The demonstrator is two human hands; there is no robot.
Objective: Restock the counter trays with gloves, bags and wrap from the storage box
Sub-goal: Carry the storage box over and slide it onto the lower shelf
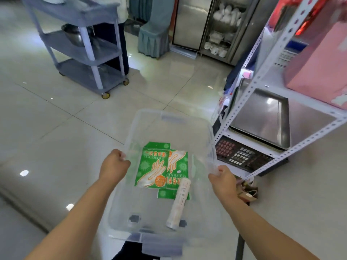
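Observation:
I carry a clear plastic storage box (170, 119) in front of me above the tiled floor. My left hand (114, 166) grips its left rim and my right hand (222, 178) grips its right rim. Inside lie two green glove packets, one (153, 166) overlapping the other (178, 162), printed with hand outlines. A white roll of wrap (179, 202) lies lengthwise on the box bottom, partly over the lower packet.
A white perforated metal shelf (262, 76) stands at the right, holding a steel weighing scale (261, 119) and a pink box (319, 59). A grey wheeled cart (84, 49) stands at the back left. A steel cabinet (216, 25) lines the far wall.

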